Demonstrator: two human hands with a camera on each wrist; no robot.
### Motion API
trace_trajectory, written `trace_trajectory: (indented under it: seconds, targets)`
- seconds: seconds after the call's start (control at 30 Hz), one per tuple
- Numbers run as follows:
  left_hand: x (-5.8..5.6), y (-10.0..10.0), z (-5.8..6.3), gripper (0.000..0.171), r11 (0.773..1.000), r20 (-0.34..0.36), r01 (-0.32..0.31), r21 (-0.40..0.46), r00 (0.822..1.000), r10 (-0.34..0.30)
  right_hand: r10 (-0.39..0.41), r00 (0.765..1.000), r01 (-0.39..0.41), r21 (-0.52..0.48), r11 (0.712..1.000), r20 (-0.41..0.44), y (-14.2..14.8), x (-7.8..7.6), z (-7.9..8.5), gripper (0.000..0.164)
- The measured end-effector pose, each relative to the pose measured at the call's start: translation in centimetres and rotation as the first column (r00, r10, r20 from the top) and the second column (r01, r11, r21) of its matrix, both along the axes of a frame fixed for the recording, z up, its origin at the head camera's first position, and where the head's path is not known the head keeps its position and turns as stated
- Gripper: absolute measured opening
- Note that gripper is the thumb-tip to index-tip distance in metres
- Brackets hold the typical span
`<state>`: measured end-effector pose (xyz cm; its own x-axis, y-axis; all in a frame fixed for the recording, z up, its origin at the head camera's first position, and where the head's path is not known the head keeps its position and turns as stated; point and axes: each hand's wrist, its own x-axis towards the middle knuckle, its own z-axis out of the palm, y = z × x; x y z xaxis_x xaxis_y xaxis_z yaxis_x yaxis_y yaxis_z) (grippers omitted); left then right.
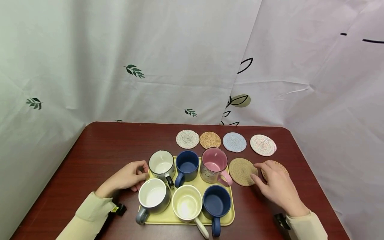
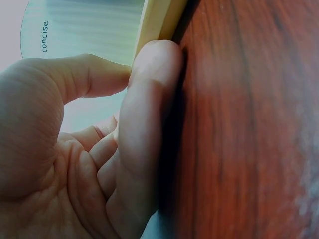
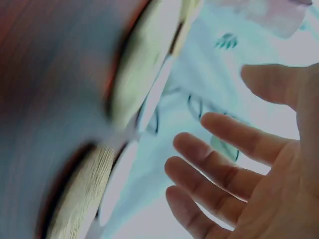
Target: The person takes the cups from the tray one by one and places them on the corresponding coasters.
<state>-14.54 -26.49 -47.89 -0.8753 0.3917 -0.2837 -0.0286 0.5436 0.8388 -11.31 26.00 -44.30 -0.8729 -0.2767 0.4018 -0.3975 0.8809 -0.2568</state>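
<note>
My left hand (image 1: 132, 176) pinches the left edge of a yellow tray (image 1: 196, 218). Up close in the left wrist view, thumb and forefinger meet at the tray's rim (image 2: 158, 20). Several mugs stand upright on it: a white-lined one (image 1: 162, 163), a grey one (image 1: 153, 196), a cream one (image 1: 187, 201), a pink one (image 1: 213, 164), and two navy ones, one at the back (image 1: 187, 165) and one in front (image 1: 216, 200). My right hand (image 1: 277, 183) hovers with spread fingers over a tan woven coaster (image 1: 275, 165), partly hidden, beside an olive coaster (image 1: 241, 171). It holds nothing.
Along the table's back lie a grey-white coaster (image 1: 187, 139), an orange-tan coaster (image 1: 210, 140), a light blue coaster (image 1: 234, 142) and a pinkish-white coaster (image 1: 263, 145). The dark red wooden table (image 1: 120, 141) meets a leaf-patterned white curtain (image 1: 180, 66) behind.
</note>
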Motion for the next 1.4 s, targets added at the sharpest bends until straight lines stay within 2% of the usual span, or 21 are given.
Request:
trace_trajectory:
  seconds: [0.13, 0.23, 0.5, 0.6, 0.73, 0.83, 0.97, 1.23, 1.4]
  targets:
    - [0.0, 0.0, 0.1, 0.015, 1.000, -0.007, 0.002, 0.000, 1.000, -0.002, 0.053, 0.995, -0.042, -0.128, 0.991, 0.084, -1.8, 0.2, 0.4, 0.019]
    - [0.0, 0.0, 0.0, 0.014, 1.000, -0.004, 0.001, -0.006, 1.000, -0.001, 0.111, 0.983, -0.076, -0.226, 0.971, 0.145, -3.0, 0.2, 0.7, 0.012]
    - [-0.1, 0.1, 0.0, 0.014, 1.000, -0.013, 0.008, -0.006, 1.000, -0.008, 0.229, 0.955, -0.144, -0.379, 0.914, 0.189, -5.1, 0.2, 0.2, 0.011]
    - [-0.1, 0.1, 0.1, 0.014, 1.000, -0.015, 0.008, -0.001, 1.000, -0.008, 0.265, 0.947, -0.157, -0.454, 0.877, 0.185, -5.8, 0.2, -0.2, 0.015]
    - [0.0, 0.2, 0.1, 0.014, 1.000, -0.007, 0.005, 0.005, 1.000, -0.005, 0.325, 0.924, -0.155, -0.582, 0.798, 0.199, -6.5, 0.2, -0.8, 0.016]
    - [0.0, 0.1, 0.1, 0.014, 1.000, -0.004, -0.001, -0.002, 1.000, 0.001, 0.381, 0.894, -0.135, -0.668, 0.731, 0.236, -6.9, 0.2, -1.1, 0.014]
    - [0.0, 0.1, 0.1, 0.014, 1.000, -0.012, -0.004, -0.014, 1.000, 0.004, 0.439, 0.855, -0.112, -0.729, 0.676, 0.276, -7.4, 0.3, -1.3, 0.012]
    - [-0.1, 0.1, 0.1, 0.014, 1.000, -0.002, -0.012, 0.006, 1.000, 0.012, 0.498, 0.838, -0.149, -0.784, 0.603, 0.224, -8.3, 0.5, -1.4, 0.017]
    - [0.0, 0.2, 0.3, 0.014, 1.000, -0.012, -0.006, -0.003, 1.000, 0.006, 0.511, 0.830, -0.156, -0.788, 0.595, 0.221, -8.7, 0.7, -1.6, 0.020]
